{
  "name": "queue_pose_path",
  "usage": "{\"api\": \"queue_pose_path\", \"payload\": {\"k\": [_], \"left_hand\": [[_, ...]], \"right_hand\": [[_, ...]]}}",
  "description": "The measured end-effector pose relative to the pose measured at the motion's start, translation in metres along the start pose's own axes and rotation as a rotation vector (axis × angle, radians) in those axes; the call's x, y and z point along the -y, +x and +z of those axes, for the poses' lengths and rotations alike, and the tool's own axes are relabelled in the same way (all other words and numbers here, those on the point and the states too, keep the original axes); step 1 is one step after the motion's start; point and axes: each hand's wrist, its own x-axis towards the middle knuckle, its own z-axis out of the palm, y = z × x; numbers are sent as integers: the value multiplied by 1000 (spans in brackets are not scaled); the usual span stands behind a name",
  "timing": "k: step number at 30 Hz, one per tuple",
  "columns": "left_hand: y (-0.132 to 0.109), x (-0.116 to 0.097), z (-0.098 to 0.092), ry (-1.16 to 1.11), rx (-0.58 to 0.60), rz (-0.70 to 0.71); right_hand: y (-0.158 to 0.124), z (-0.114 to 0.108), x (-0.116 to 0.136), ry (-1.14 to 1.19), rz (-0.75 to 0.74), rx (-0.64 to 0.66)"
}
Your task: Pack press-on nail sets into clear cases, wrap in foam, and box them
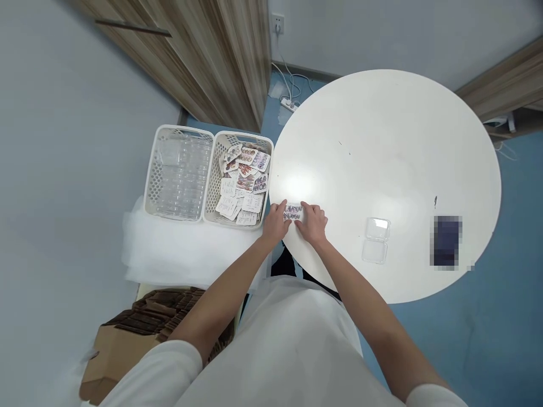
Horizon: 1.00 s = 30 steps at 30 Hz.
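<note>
Both my hands rest at the left edge of a round white table (382, 141). Between them lies a small clear case with patterned press-on nails (292, 212). My left hand (276, 221) grips its left end with curled fingers. My right hand (313, 221) presses on its right end, fingers bent over it. An open empty clear plastic case (375, 240) lies on the table to the right, apart from my hands.
Two white perforated baskets stand left of the table: one (178, 172) holds clear plastic cases, the other (242, 181) holds several nail cards. White foam sheet (169, 254) lies under them. A cardboard box (127, 350) sits lower left. A dark blurred object (446, 240) is on the table's right.
</note>
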Motion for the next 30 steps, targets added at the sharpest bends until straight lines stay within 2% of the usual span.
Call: {"api": "queue_pose_path", "payload": {"k": [16,22,25,30], "left_hand": [[14,-3,-10,28,18,10],[6,0,-5,8,-69,129],[0,0,-1,-20,-88,164],[-12,-8,3,-101,-16,183]], "right_hand": [[6,-2,8,-20,37,20],[-2,1,6,35,1,-26],[-8,-1,3,75,-43,-6],[-22,-11,-11,163,-94,56]]}}
